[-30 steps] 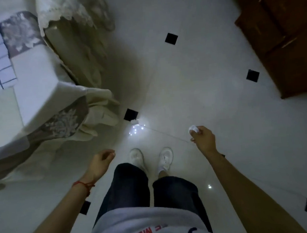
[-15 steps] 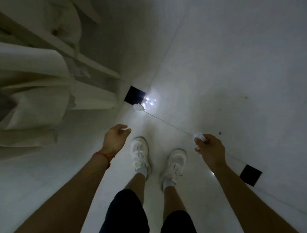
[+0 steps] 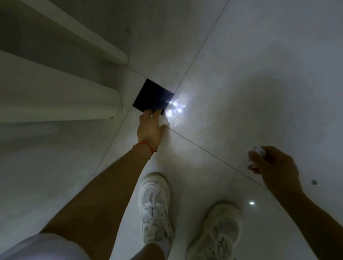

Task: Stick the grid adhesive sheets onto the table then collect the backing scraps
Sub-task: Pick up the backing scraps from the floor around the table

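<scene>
Left hand (image 3: 149, 128) is down at the pale tiled floor (image 3: 262, 52), fingers touching a small white crumpled backing scrap (image 3: 164, 121) beside the black square inset tile (image 3: 153, 97); can't tell if it's gripped. Right hand (image 3: 274, 166) pinches another white scrap wad (image 3: 256, 151). No readable writing.

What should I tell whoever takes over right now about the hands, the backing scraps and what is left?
Left hand: reaching down to the floor, fingers at a pale scrap beside the black inset tile; whether it is gripped cannot be told.
Right hand: pinches a small wad of scraps above the floor.
Done: at least one scrap collected.
Left: lift the floor scrap and add it to the wad. The table and grid sheets are out of view, so sticking cannot be checked.
</scene>
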### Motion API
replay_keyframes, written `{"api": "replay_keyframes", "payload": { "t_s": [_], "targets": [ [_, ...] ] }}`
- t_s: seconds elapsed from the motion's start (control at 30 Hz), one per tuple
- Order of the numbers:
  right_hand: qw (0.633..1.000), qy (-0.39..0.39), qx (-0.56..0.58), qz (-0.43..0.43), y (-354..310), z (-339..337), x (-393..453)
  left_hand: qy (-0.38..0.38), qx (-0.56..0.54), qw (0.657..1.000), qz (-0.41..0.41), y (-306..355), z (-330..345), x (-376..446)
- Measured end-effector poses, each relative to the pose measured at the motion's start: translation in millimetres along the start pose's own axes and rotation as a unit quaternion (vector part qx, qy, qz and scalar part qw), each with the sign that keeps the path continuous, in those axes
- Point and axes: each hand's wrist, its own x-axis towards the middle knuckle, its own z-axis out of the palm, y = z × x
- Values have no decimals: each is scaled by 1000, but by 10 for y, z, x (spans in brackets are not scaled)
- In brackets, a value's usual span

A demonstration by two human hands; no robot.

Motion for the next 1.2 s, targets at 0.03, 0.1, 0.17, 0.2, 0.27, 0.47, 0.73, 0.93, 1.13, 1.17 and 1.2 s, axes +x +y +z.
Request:
{"api": "replay_keyframes", "payload": {
  "t_s": [0.03,0.1,0.17,0.2,0.27,0.47,0.73,0.93,1.13,1.17,1.2],
  "targets": [
    [1000,-1,-3,-1,23,46,47,11,5,1000,6,-38,63,46],
    [1000,1,-7,-3,43,125,94,43,-12,999,8,-89,143,84],
    [1000,5,-3,-1,13,171,84,51,-62,997,-8,-78,140,51],
    [1000,6,2,2,-16,178,54,43,-93,995,-19,-44,104,-2],
    [1000,8,8,6,-105,162,-51,28,-153,987,-26,66,-18,-164],
    [998,1,57,13,-644,-75,-646,59,-234,970,-19,536,-681,-940],
    [991,21,126,-30,-1591,-797,-1678,90,-341,935,-16,1212,-2020,-2203],
    [989,17,116,-87,-2197,-1380,-2581,142,-386,911,-19,1516,-3035,-3124],
    [987,-13,103,-126,-2641,-1658,-3443,185,-428,883,-49,1612,-3685,-4190],
    [986,-22,105,-129,-2698,-1671,-3591,194,-437,876,-59,1585,-3755,-4372],
    [985,-32,107,-131,-2746,-1675,-3738,207,-449,866,-72,1543,-3814,-4555]
  ]
}}
